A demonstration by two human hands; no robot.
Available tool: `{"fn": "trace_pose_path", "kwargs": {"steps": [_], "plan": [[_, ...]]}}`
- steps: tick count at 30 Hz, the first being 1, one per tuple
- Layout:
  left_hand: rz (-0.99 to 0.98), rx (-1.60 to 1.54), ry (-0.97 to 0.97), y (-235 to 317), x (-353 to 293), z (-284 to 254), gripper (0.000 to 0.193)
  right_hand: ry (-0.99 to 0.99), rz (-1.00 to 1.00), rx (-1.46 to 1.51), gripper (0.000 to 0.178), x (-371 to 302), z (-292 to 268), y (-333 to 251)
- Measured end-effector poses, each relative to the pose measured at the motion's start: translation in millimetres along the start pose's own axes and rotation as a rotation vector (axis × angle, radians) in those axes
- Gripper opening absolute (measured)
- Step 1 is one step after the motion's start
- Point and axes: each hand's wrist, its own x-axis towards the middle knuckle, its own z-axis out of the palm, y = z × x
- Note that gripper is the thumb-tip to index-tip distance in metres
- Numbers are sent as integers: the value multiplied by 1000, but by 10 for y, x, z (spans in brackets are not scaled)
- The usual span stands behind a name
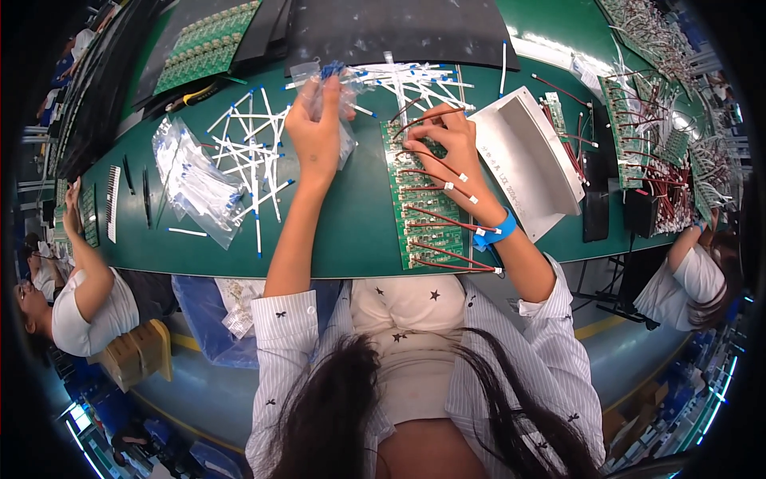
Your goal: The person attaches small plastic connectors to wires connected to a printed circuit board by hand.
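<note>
My left hand [313, 144] is closed around a crumpled clear plastic bag [345, 104], with blue-tipped ends bunched at its top. To its right, my right hand [448, 144] reaches over a green circuit board panel [399, 191], thumb and fingers pinched together close to its upper end. Whatever lies in that pinch is too small to make out. Several dark red wire leads [435, 215] with white connectors run across the panel, some passing by my fingers. Short white flat cables [254, 152] with blue ends lie scattered left of my left hand. More flat cables [415, 76] are heaped beyond both hands.
A bag of flat cables [195, 180] and tweezers [146, 195] lie on the left. A metal tray [531, 160] stands right of the panel. Wired boards [626, 136] crowd the far right. Another green panel [207, 44] is at back left. People sit on both sides.
</note>
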Motion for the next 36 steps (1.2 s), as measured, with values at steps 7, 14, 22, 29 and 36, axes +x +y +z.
{"fn": "trace_pose_path", "kwargs": {"steps": [7,14,22,29,36], "plan": [[-2,-18,14,15,5,-10,31,-23,-2,96,9,4,4,-9],[3,24,9,-27,-2,-7,33,-1,32,103,9,-16,11,-75],[-7,-3,-12,-31,14,-4,34,-10,66,44,9,-40,-11,-121],[-28,-11,9,-16,16,7,34,-134,147,231,14,48,-109,-73],[-37,-5,22,-14,8,10,34,-138,218,294,9,59,-45,-98]]}}
